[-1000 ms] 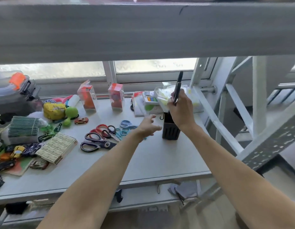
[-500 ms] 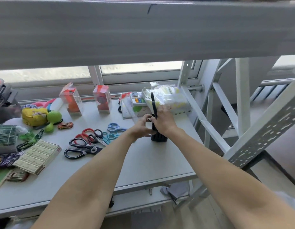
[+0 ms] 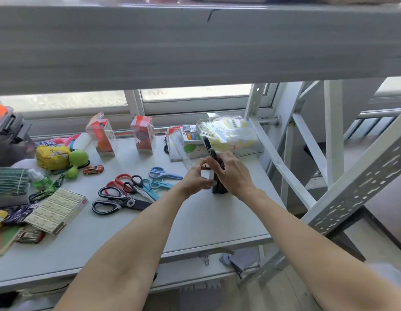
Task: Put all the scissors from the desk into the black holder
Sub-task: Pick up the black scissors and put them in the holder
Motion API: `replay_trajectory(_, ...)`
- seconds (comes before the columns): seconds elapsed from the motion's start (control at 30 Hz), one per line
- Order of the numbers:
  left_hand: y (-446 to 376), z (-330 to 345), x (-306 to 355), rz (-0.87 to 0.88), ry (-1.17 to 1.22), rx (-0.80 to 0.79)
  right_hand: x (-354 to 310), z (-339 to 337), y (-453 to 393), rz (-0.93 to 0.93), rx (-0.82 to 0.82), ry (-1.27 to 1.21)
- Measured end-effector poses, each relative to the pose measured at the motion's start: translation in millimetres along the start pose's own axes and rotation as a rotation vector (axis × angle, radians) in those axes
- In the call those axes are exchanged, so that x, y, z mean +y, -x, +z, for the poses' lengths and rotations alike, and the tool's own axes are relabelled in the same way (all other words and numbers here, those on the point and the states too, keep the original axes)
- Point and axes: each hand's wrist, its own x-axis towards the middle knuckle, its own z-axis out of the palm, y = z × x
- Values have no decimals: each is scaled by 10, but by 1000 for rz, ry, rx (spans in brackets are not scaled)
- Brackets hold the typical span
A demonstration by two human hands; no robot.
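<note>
Pale grey counter (image 3: 195, 223) under a window, with a broad grey shelf beam (image 3: 195, 41) across the top of the view and white perforated metal framing (image 3: 361, 189) slanting down the right side. Frosted window panes (image 3: 195, 92) behind, bright with daylight.

Both hands together at the black holder (image 3: 219, 188), standing upright near the counter's right edge. Right hand (image 3: 231, 173) wrapped around the holder's top, grip closed on a pair of black scissors (image 3: 209, 147) standing point-down in the holder, handles poking up above the fingers. Left hand (image 3: 198, 177) pressed against the holder's left side, fingers curled; grip closed on the holder, as far as can be told.

Left of the hands, a loose cluster of scissors lying flat on the counter: large black-handled scissors (image 3: 116, 199), red scissors (image 3: 118, 181), small black-handled scissors (image 3: 134, 184), two blue pairs (image 3: 161, 173).

Further left, a flat box of staples (image 3: 57, 211), toy cars (image 3: 93, 169), a green toy (image 3: 77, 159), a yellow pouch (image 3: 52, 154). Along the back edge, two clear boxes with red contents (image 3: 143, 135), and a clear bag of yellow packets (image 3: 228, 133) just behind the holder.
</note>
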Motion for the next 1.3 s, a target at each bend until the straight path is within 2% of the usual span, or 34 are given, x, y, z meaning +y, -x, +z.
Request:
replay_trajectory(0.2, 16, 19, 19, -12, -32, 27, -94, -114, 35, -44, 142, -136)
replay_trajectory(0.37, 25, 43, 6, -19, -27, 38, -212, -130, -43, -4, 333, -262)
replay_trajectory(0.5, 39, 32, -21, -17, -11, 22, -352, -154, -134, -43, 456, -290)
replay_trajectory(0.67, 111, -33, -61, -13, -52, -10, -625, -138, -166, -144, 517, -327)
replay_trajectory(0.77, 237, -169, -140, 14, -115, 104, -878, -28, -82, -270, 501, -320)
replay_trajectory(0.83, 375, -365, -225, 23, -125, 300, -1027, 161, 8, -335, 437, -271)
replay_trajectory(0.9, 535, -631, -368, 7, -132, 563, -1125, 418, 107, -357, 304, -203)
replay_trajectory(1.0, 817, -1073, -627, -87, -215, 948, -1175, 871, 226, -301, -13, -118)
replay_trajectory(1.07, 1029, -1311, -758, -208, -296, 1113, -1192, 1146, 276, -258, -219, -41)
replay_trajectory(1.1, 1117, -1403, -813, -266, -340, 1144, -1208, 1259, 288, -247, -303, -3)
replay_trajectory(1.17, 1256, -1535, -893, -407, -444, 1110, -1270, 1433, 294, -255, -425, 77)
replay_trajectory(1.23, 1347, -1590, -960, -533, -530, 1034, -1345, 1566, 290, -263, -500, 143)
replay_trajectory(1.3, 1389, -1603, -981, -580, -551, 975, -1404, 1641, 296, -227, -531, 178)
